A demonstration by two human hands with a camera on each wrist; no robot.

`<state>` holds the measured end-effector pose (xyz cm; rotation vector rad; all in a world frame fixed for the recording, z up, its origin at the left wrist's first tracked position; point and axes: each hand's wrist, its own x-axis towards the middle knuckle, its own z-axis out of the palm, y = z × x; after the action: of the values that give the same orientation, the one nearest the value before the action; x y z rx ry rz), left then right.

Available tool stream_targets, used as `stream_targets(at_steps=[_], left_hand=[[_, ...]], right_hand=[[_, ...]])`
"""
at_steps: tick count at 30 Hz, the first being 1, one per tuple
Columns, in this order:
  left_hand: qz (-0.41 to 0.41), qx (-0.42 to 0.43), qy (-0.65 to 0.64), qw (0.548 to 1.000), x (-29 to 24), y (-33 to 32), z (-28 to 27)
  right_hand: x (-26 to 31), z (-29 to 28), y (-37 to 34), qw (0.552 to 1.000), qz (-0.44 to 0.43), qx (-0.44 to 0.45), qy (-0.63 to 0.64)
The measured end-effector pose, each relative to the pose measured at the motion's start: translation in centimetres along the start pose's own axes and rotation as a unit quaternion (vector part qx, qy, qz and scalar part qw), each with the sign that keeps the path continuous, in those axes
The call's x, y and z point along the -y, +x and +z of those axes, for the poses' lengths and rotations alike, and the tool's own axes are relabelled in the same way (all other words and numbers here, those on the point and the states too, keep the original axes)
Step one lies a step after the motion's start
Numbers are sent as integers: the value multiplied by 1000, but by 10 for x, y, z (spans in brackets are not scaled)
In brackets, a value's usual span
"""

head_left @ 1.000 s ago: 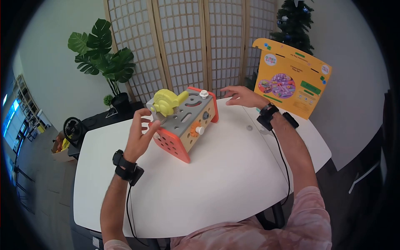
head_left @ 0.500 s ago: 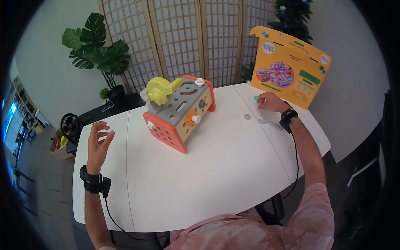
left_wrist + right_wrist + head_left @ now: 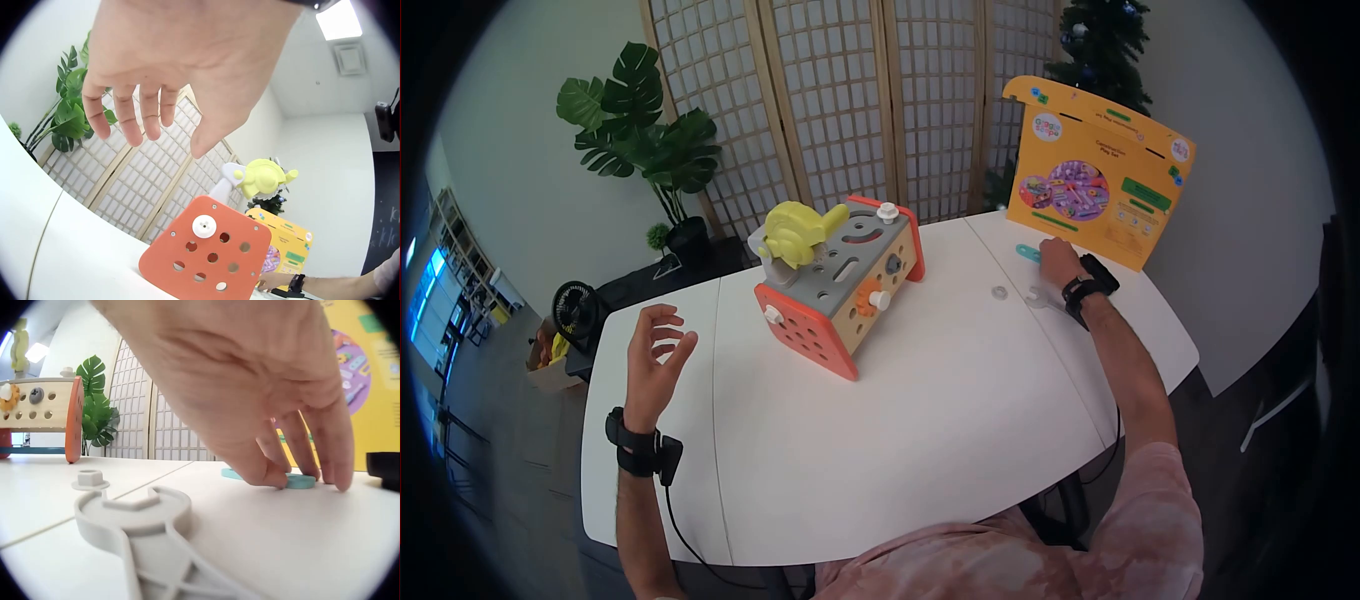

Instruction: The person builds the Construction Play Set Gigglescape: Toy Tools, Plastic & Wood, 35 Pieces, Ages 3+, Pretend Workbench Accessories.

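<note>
My right hand (image 3: 1060,263) is low over the table's right side, its thumb and fingers pinching a flat teal strip with rounded ends (image 3: 301,482) that lies on the tabletop. Close by are a grey toy wrench (image 3: 153,534) and a small grey nut (image 3: 90,479). My left hand (image 3: 658,362) hovers at the left with fingers loosely bent, holding nothing. Between the hands stands a toy workbench (image 3: 812,335) with orange-red ends and a grey top. It carries a yellow toy circular saw (image 3: 793,236), a white bolt (image 3: 887,212) and an orange gear (image 3: 866,297).
A yellow printed box (image 3: 1135,170) stands upright at the back right of the white table (image 3: 900,450), just behind my right hand. A folding screen (image 3: 840,110) and a potted plant (image 3: 685,235) are behind the table. Cables trail from both wrist cameras.
My left hand has left the workbench's near end and moved left. My right hand has gone from beside the workbench's far end rightward and down to the teal strip.
</note>
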<state>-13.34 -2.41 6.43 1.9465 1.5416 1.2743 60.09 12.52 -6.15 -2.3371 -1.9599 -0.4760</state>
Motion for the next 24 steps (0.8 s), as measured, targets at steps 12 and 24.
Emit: stream_targets(at_steps=[12, 24], left_hand=[[94, 30, 26, 995, -38, 3, 10], [220, 78, -6, 972, -98, 12, 69]], right_hand=[[53, -134, -38, 975, -28, -45, 215], [230, -251, -89, 821, -409, -33, 397]])
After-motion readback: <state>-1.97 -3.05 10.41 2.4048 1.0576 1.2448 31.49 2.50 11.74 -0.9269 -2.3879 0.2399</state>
